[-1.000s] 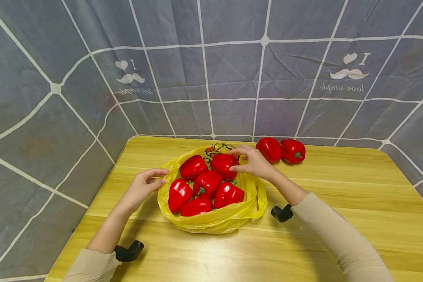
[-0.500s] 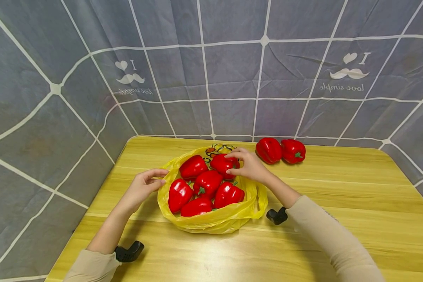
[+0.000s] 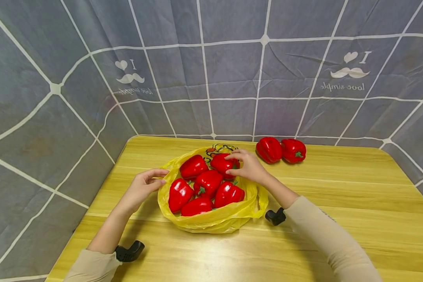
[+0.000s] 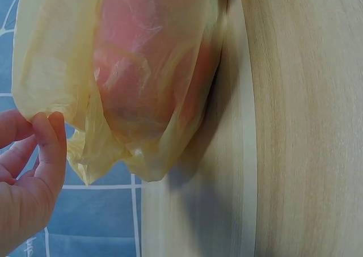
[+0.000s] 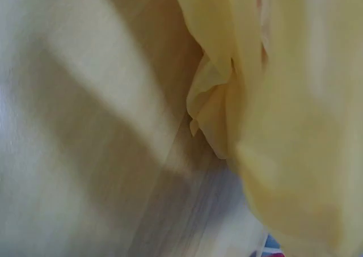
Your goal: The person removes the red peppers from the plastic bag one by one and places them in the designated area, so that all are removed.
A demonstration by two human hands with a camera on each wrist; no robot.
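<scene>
A yellow plastic bag [image 3: 211,224] lies open on the table with several red bell peppers inside. At its left rim my left hand [image 3: 141,190] pinches the thin plastic; the left wrist view shows the left hand's thumb and fingertips [image 4: 55,121] meeting on the bag [image 4: 57,70]. My right hand [image 3: 250,168] reaches over the bag's far right side, thumb and fingers around the bell pepper [image 3: 221,165] at the upper right. The palm side is hidden. Only yellow plastic [image 5: 300,126] and table appear in the right wrist view, without the right hand.
Two more bell peppers, one left [image 3: 269,150] and one right [image 3: 293,151], touch each other at the table's back edge, right of the bag. A grey curtain [image 3: 232,78] with white lines hangs behind the wooden table [image 3: 338,188].
My right hand has shifted slightly left and down on the upper-right bell pepper, and the stem end of that pepper shows more. The left hand and the bag have stayed still.
</scene>
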